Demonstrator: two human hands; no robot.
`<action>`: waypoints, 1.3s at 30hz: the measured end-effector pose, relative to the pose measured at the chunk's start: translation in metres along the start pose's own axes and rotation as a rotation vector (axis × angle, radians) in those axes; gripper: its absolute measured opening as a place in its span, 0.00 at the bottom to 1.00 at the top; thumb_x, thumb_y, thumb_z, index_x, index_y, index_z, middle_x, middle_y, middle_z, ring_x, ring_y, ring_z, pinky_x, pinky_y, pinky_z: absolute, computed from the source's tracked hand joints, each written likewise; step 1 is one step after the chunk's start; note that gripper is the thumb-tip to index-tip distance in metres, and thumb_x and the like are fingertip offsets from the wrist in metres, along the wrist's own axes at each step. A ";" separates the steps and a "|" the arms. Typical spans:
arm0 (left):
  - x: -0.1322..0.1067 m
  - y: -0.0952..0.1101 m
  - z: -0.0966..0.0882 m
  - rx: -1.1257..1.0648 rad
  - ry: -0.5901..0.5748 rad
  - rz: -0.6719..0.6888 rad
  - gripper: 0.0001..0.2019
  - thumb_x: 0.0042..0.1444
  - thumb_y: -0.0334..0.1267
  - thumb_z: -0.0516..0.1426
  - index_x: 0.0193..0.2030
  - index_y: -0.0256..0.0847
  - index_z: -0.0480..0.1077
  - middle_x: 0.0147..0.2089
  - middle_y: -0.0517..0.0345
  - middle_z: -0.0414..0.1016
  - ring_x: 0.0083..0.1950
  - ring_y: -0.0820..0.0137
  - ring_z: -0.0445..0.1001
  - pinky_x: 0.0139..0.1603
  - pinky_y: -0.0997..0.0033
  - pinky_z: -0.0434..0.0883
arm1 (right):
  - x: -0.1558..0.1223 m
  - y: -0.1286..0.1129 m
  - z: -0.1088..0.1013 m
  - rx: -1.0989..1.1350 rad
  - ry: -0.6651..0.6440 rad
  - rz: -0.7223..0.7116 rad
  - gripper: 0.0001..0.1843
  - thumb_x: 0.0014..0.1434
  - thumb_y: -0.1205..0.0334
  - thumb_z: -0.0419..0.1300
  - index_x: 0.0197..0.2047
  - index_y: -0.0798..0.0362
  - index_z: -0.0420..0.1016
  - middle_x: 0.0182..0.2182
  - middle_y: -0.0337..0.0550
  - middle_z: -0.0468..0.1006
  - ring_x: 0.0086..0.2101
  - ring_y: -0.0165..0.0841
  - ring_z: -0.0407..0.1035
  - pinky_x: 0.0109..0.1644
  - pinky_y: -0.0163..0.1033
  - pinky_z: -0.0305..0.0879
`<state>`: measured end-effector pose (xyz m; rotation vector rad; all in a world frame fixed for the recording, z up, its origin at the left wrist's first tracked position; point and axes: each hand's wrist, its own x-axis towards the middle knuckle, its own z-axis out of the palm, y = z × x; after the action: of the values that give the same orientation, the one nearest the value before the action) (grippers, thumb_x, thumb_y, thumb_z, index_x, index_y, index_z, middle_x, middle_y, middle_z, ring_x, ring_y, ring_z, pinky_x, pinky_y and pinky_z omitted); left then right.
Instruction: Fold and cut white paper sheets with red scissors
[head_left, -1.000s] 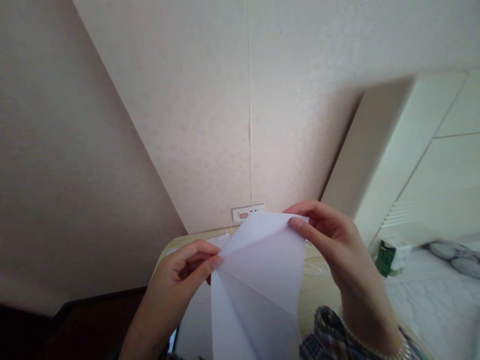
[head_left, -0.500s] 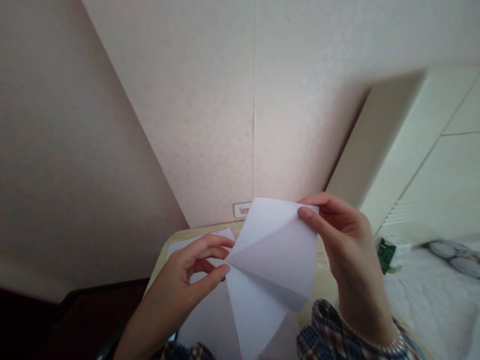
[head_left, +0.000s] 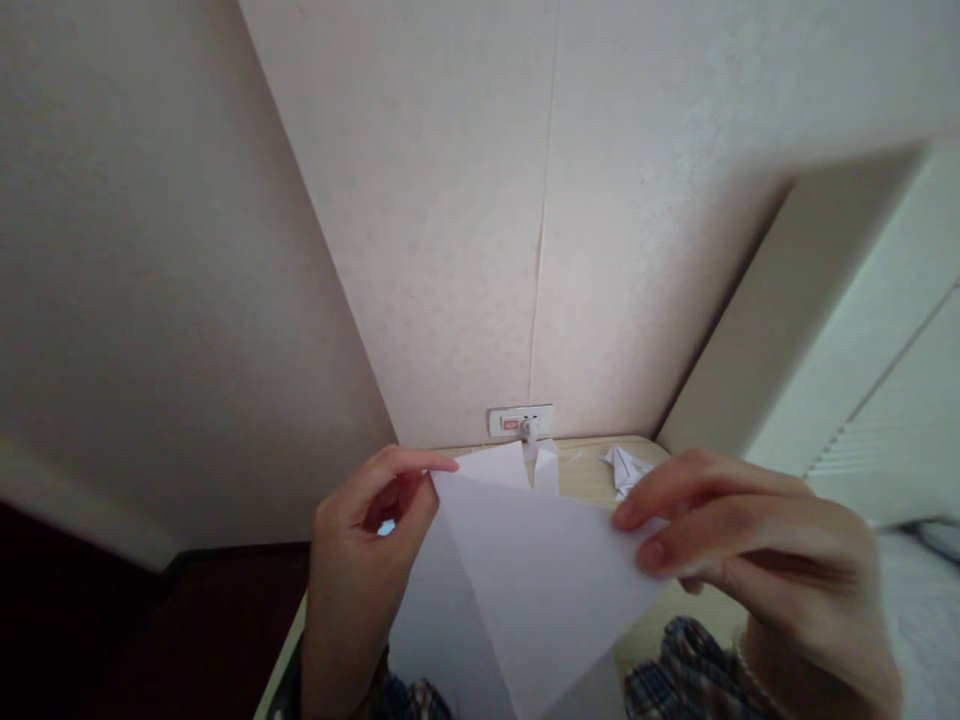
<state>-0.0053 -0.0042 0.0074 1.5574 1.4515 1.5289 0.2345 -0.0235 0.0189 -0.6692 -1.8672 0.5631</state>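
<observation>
A folded sheet of white paper, now a triangle with one point hanging down, is held up between my two hands above the table. My left hand pinches its upper left corner between thumb and forefinger. At the upper right corner, the fingers of my right hand close on the paper, which covers part of that grip. More white paper lies beneath on the table, partly hidden by the folded sheet.
The pale wooden table meets a wall with a socket and a plug in it. A small folded paper piece lies at the table's back right. A white cabinet stands to the right, beside a pale quilted surface.
The sheet went from opened out with creases showing to a flat triangle. My left hand shifted to its upper left corner; my right hand moved lower and to the right. The view also shifted.
</observation>
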 end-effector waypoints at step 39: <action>0.003 -0.003 0.004 -0.395 -0.202 -0.125 0.11 0.49 0.33 0.65 0.41 0.45 0.77 0.41 0.59 0.82 0.31 0.73 0.80 0.29 0.79 0.74 | 0.019 0.021 0.022 0.111 0.371 0.460 0.10 0.55 0.53 0.65 0.30 0.51 0.76 0.23 0.42 0.81 0.24 0.34 0.74 0.23 0.35 0.70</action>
<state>-0.0032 0.0007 0.0053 1.3141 1.0391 1.4339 0.2122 0.0037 0.0101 -1.0610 -1.3294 0.7707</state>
